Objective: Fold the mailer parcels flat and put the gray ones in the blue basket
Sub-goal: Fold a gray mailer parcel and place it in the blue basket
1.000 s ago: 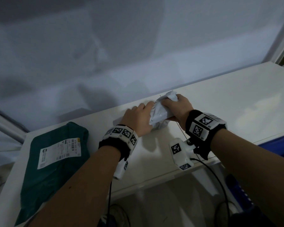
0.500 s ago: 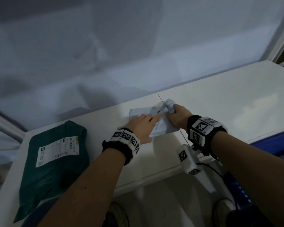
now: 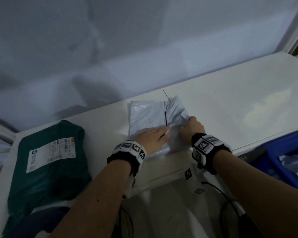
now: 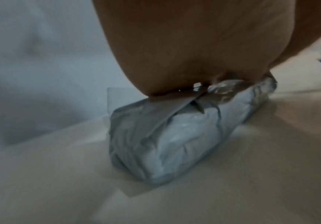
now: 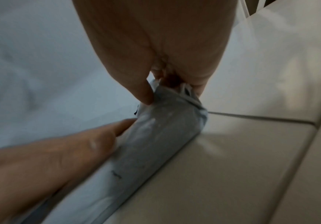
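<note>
At nine o'clock on the tabletop (image 3: pixel 230 93) lies a dark green mailer (image 3: pixel 46 162) with its label up; I judge it is not yet dealt with. The step in hand is folding the gray mailer (image 3: pixel 148 117), which lies at the centre of the tabletop, just ahead of my wrists.

My left hand (image 3: pixel 151 140) lies flat over the parcel's near edge, fingers straight and pointing toward three o'clock, pressing it down; nothing is grasped in that grip. My right hand (image 3: pixel 193 127) has its grip clenched on the crumpled loose end of the gray mailer: in the right wrist view the thumb and fingers pinch the bunched plastic, palm down, wrist raised.

The next move, as I judge it, calls for drawing that flap over toward nine o'clock and smoothing it under the left palm, then carrying the parcel to the blue basket (image 3: pixel 286 152) at four o'clock.
</note>
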Tool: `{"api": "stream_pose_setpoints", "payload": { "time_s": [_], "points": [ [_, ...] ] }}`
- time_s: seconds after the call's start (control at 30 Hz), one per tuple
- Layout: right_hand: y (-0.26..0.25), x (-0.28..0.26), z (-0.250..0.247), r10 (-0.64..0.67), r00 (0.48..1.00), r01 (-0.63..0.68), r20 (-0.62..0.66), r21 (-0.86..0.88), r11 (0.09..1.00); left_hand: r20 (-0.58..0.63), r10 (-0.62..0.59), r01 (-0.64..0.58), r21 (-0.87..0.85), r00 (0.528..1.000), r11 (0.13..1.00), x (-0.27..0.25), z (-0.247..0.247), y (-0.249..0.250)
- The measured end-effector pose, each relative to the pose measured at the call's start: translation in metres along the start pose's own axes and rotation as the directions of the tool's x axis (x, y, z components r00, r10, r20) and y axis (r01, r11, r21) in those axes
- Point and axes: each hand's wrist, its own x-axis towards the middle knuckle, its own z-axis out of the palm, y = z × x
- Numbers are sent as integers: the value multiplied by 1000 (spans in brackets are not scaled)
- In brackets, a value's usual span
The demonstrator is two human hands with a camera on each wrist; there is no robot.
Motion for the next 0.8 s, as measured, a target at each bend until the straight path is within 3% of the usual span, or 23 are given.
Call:
{"api": "stream_pose_setpoints", "payload": {
  "time_s": [0.07, 0.13, 0.23, 0.3, 0.4, 0.5, 0.8],
  "points": [
    [-1, -5, 8, -84, 986, 77, -146, -48, 996, -84, -62, 54, -94, 995, 994, 6, 1, -6],
    [-4, -9, 17, -296, 928, 259, -227, -177, 949, -151, -142, 128, -98, 978, 987, 11, 4, -10],
    [-9, -12, 35, -548, 832, 461, -85, -441, 770, -259, -223, 241, 41, 940, 970, 11, 14, -10],
    [-5, -16, 47, -585, 811, 498, 17, -545, 675, -264, -249, 297, 161, 932, 941, 9, 26, -9],
    [2, -18, 61, -637, 764, 561, 96, -586, 584, -180, -296, 317, 104, 938, 943, 13, 33, -11],
    [5, -13, 61, -579, 811, 529, 90, -536, 658, -162, -290, 304, 72, 943, 950, 14, 31, -11],
    [7, -19, 54, -519, 838, 523, 170, -524, 672, -128, -270, 282, 87, 954, 955, 2, 32, -5]
  ]
}}
